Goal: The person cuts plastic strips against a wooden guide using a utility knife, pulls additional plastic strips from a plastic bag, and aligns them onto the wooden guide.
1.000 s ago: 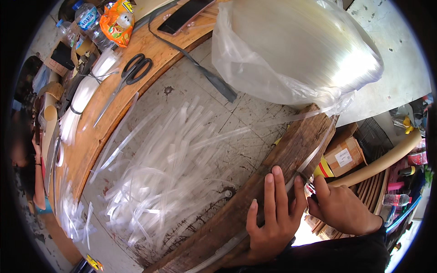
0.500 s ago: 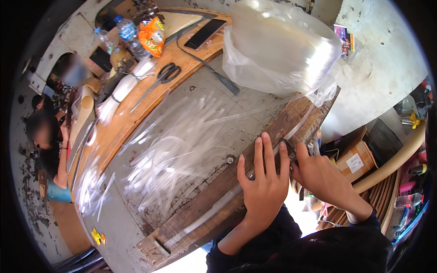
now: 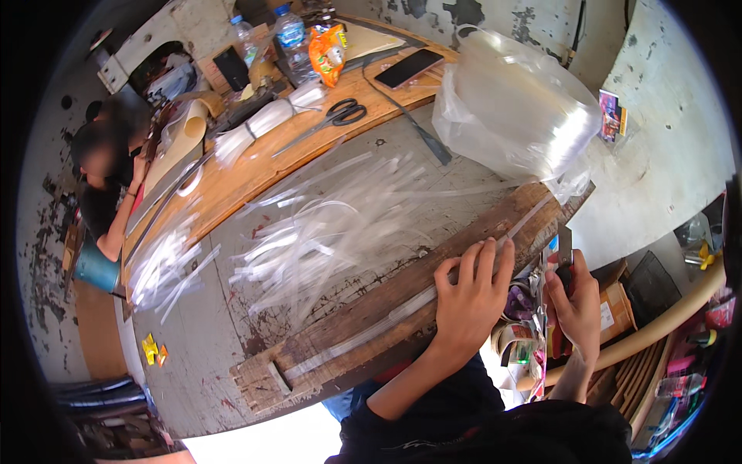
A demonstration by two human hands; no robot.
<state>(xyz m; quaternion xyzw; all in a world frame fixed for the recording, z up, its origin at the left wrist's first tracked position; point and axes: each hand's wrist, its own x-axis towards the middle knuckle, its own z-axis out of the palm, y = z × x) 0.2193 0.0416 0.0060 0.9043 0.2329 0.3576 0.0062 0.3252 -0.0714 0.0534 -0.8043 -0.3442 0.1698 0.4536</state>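
My left hand (image 3: pixel 473 298) lies on a long wooden board (image 3: pixel 325 340), its fingers stretched out and bent a little at the tips. Under them runs a clear plastic strip (image 3: pixel 352 344) laid lengthwise along the board. Past my fingertips the strip (image 3: pixel 533 215) carries on to the far end of the wood. Off the board's right edge, my right hand (image 3: pixel 576 305) is closed around the dark handle of a knife (image 3: pixel 565 244), its flat grey blade pointing up. A short stop piece (image 3: pixel 279 378) stands across the board's near-left end.
Cut clear strips (image 3: pixel 309 240) lie piled on the grey table, with another heap (image 3: pixel 158 267) farther left. A big plastic-wrapped roll (image 3: pixel 518 100) stands at the back. Scissors (image 3: pixel 332 120), a phone (image 3: pixel 410 68) and a bundle of strips (image 3: pixel 263 124) rest on a wooden top. Two people sit at left.
My right hand has drawn back from the board to the right, with the knife raised. My left hand still presses on the strip. The head view has shifted.
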